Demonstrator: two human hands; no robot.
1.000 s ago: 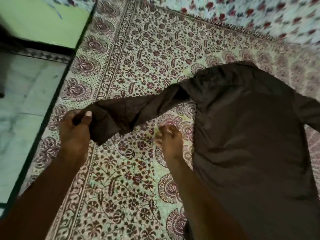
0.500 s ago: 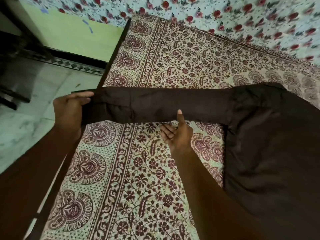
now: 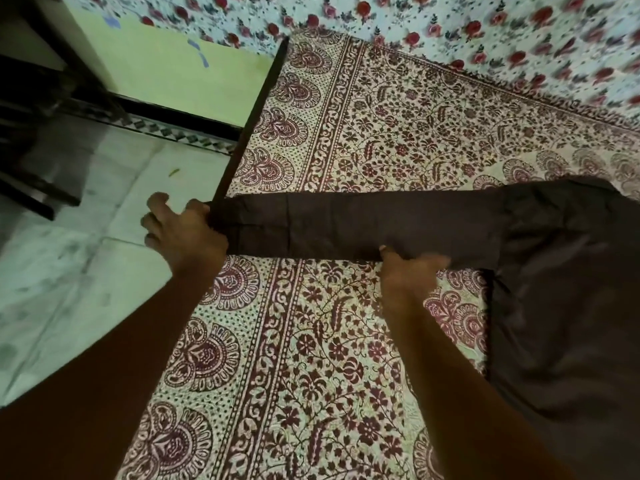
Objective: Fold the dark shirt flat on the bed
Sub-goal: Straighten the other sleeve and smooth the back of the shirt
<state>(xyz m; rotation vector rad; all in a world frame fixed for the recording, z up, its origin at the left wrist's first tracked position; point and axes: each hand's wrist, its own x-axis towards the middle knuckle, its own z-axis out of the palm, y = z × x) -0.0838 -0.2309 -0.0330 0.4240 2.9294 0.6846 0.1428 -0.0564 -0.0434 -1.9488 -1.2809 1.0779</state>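
The dark brown shirt [image 3: 568, 306] lies on the patterned bedspread [image 3: 311, 341], its body at the right. One long sleeve [image 3: 363, 226] stretches straight out to the left, reaching the bed's edge. My left hand [image 3: 183, 233] grips the cuff end of that sleeve at the bed edge. My right hand [image 3: 408, 271] pinches the sleeve's lower edge near the armpit. The shirt's right side runs out of view.
The bed's dark left edge [image 3: 256, 112] runs diagonally, with a pale tiled floor [image 3: 69, 289] beyond it. A green wall [image 3: 166, 67] and dark furniture [image 3: 38, 143] stand at the upper left. A rose-print sheet [image 3: 450, 26] covers the far side.
My left hand has pulled the cuff further left and the sleeve now lies straight and taut. My right hand has moved from open under the sleeve to gripping its lower edge.
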